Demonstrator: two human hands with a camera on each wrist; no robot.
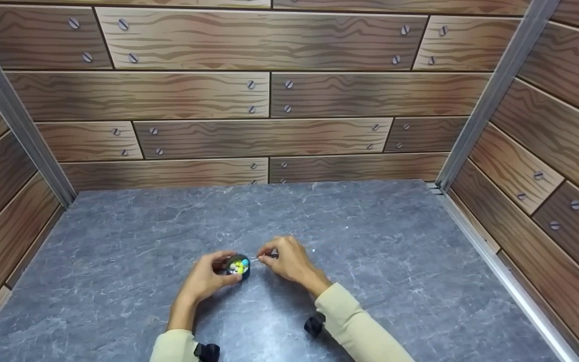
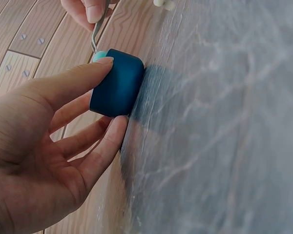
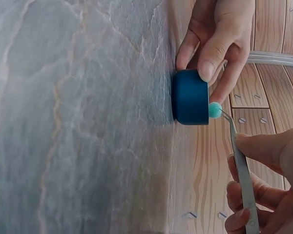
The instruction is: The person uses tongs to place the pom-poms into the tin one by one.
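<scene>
My left hand (image 1: pixel 204 279) grips a small dark blue cup (image 2: pixel 118 85) by its sides, thumb near the rim and fingers on the opposite side. The cup stands on the table with its mouth up. Inside it, in the head view, lie several small yellow and white balls (image 1: pixel 239 267). Steel tweezers (image 3: pixel 245 187) with bent tips are pinched between the thumb and fingers of my right hand (image 1: pixel 289 259). Their tips meet a teal ball (image 3: pixel 215 110) right at the cup's mouth. The rest of the cup's inside is hidden from both wrist views.
The grey marbled table (image 1: pixel 395 281) stretches around both hands. Small white specks (image 1: pixel 313 250) lie on it to the right of my right hand. Wood-patterned walls (image 1: pixel 199 93) with metal corner posts (image 1: pixel 490 95) enclose the back and sides. Black wrist cameras (image 1: pixel 314 325) sit at both sleeves.
</scene>
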